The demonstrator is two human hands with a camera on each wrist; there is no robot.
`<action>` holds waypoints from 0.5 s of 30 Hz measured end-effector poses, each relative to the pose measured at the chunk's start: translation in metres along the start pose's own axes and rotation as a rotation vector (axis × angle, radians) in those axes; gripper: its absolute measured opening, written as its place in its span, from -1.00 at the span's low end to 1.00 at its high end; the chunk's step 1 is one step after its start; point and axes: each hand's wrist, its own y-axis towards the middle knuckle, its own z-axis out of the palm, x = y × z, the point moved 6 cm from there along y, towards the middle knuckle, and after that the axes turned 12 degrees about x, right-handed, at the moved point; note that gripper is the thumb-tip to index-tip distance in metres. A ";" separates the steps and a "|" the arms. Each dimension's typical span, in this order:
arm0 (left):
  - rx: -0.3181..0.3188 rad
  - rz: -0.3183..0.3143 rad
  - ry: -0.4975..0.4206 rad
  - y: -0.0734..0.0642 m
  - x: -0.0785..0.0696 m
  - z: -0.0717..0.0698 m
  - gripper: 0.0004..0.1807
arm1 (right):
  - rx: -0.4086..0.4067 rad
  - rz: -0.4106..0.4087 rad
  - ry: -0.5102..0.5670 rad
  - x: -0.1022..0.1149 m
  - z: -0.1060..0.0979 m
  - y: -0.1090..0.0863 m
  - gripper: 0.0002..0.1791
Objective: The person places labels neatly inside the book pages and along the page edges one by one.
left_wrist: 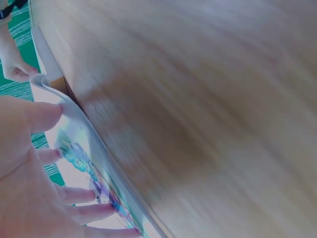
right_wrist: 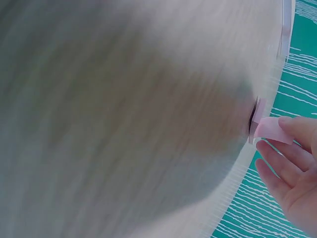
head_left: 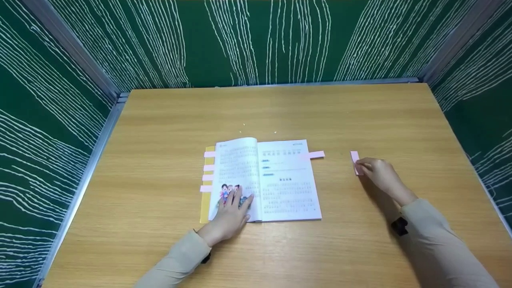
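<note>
An open book (head_left: 288,200) lies on the table, its left page bearing a coloured picture of cartoon figures. My left hand (head_left: 229,218) rests on that picture with fingers spread; the left wrist view shows the straight fingers (left_wrist: 91,213) on the page. Right of the book, a pad of pink sticky notes (head_left: 354,156) lies on the wood. Between thumb and forefinger, my right hand (head_left: 382,176) pinches a pink sticky note (right_wrist: 272,130), which bends up from the pad. Another pink sticky note (head_left: 317,155) sticks out from the right page's edge.
Several pink tabs (head_left: 209,168) stick out along the book's left side, over a yellow strip (head_left: 205,208). Tiny white scraps (head_left: 275,132) lie beyond the book. Green panels with white lines (head_left: 256,44) stand behind and beside the wooden table (head_left: 168,120).
</note>
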 end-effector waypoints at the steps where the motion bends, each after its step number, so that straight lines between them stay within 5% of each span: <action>1: -0.003 0.001 0.003 0.000 0.000 0.000 -0.43 | -0.018 -0.008 -0.006 0.001 0.000 0.000 -0.84; 6: -0.015 0.006 0.007 0.001 -0.001 -0.001 -0.44 | -0.078 -0.018 -0.007 0.002 -0.002 0.003 -0.87; 15: -0.017 0.002 0.003 0.002 0.001 0.002 -0.44 | -0.073 0.028 0.091 -0.002 -0.004 0.007 -0.84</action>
